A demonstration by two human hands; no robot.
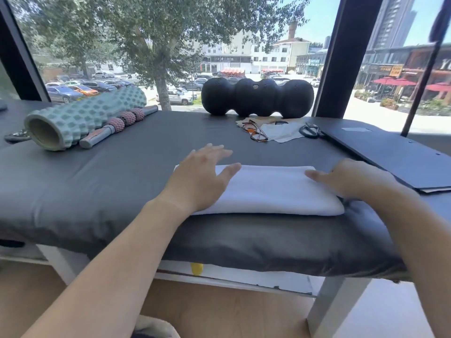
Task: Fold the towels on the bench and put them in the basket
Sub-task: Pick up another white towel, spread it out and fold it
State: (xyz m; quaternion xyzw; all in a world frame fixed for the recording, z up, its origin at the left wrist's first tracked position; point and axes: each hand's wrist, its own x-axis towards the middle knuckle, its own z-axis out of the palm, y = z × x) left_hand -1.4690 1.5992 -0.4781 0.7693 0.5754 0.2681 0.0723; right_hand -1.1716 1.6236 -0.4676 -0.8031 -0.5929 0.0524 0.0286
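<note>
Both hands (202, 176) (351, 179) flat on folded white towel (268, 191) (no label legible).

Bright daylight through a tall dark-framed window (170, 45) above a pale wooden floor (219, 313)

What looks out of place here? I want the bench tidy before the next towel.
Nothing spilled or damaged. The folded white towel lies flat and square. Only the glasses and scissors lie loose on scattered cloths behind it.

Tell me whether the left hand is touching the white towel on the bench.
Touching. The head view shows the left hand lying flat over the left end of the folded white towel, palm covering its edge with no gap, fingers straight.
</note>
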